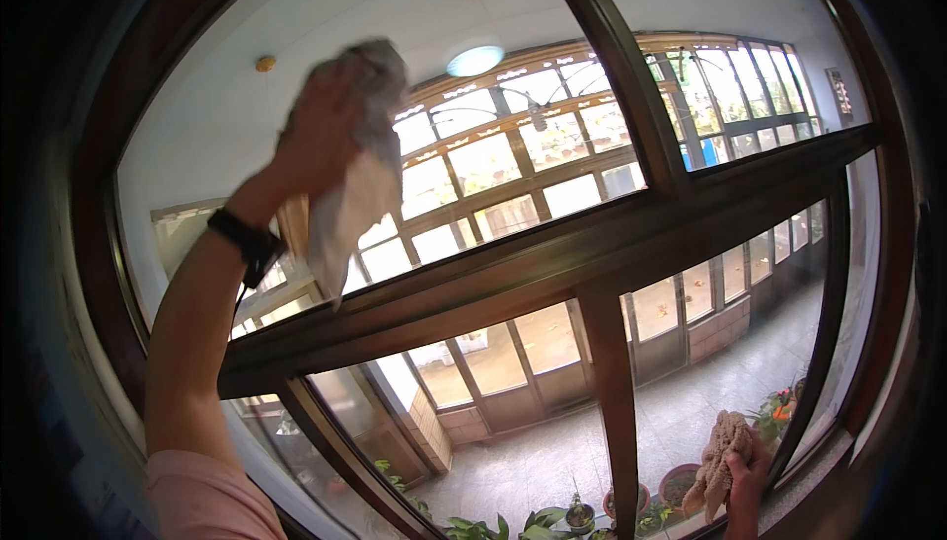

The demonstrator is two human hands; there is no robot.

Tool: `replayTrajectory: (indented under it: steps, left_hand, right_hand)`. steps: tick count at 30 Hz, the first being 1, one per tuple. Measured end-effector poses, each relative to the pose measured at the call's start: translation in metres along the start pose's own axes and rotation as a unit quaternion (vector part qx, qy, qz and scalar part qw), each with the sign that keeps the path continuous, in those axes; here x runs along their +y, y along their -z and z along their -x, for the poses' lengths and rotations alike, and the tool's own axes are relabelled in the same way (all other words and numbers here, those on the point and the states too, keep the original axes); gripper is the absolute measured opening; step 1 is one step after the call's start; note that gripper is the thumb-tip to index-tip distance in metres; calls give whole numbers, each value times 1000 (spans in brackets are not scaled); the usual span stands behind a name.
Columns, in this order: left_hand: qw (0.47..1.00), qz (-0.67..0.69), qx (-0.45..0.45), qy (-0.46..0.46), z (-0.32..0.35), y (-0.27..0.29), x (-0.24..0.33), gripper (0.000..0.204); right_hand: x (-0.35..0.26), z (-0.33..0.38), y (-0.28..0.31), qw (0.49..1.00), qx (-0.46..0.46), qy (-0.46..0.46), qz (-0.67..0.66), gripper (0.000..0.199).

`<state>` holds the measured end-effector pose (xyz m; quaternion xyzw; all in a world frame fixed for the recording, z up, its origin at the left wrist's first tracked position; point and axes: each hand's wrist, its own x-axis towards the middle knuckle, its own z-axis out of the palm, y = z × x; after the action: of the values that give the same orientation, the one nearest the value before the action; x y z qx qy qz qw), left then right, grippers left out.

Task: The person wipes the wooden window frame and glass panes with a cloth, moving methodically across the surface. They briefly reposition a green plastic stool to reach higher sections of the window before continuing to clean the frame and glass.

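My left arm reaches up to the upper-left glass pane (212, 111) of a dark-framed window. My left hand (321, 131), smeared by motion, is closed on a thin grey cloth (367, 180). The hand and cloth lie over the glass, and the cloth's loose end hangs to a point near the middle rail (513, 274). Low on the right, my right hand (750, 471) grips a bunched brown towel (728, 441) of rough texture. It is in front of the lower right pane, near the sill. Whether the towel touches the glass I cannot tell.
Dark uprights divide the window above (617, 67) and below (609, 392) the rail. Through the glass show potted plants (580, 515) near the sill, a tiled floor (513, 461), a row of large windows and a ceiling lamp (475, 60). A black watch (247, 239) sits on my left wrist.
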<state>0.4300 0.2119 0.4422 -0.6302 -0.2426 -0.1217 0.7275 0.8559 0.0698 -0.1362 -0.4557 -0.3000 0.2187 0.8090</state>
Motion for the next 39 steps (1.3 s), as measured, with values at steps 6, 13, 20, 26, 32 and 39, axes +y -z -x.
replayTrajectory:
  steps: [6, 13, 20, 26, 32, 39]
  left_hand:
    - [985, -154, -78, 18, -25, 16, 18, 56]
    - [989, 80, -46, -111, -50, 62, 66, 66]
    - [981, -128, 30, 142, -57, -12, -25, 54]
    - [986, 138, 44, -86, -99, 46, 126, 57]
    - [953, 216, 13, -211, -155, 75, 194, 59]
    - [931, 262, 13, -252, -157, 67, 208, 54]
  right_hand:
    - [-14, -7, -11, 993, -84, -17, -84, 50]
    - [-64, -5, -16, 966, -201, -62, -148, 39]
    - [-57, -3, -23, 978, -155, -60, -130, 38]
    - [-54, 1, -21, 978, -154, -59, -130, 40]
    - [-54, 0, -19, 970, -181, -55, -153, 44]
    - [-47, 3, -14, 971, -173, -77, -148, 44]
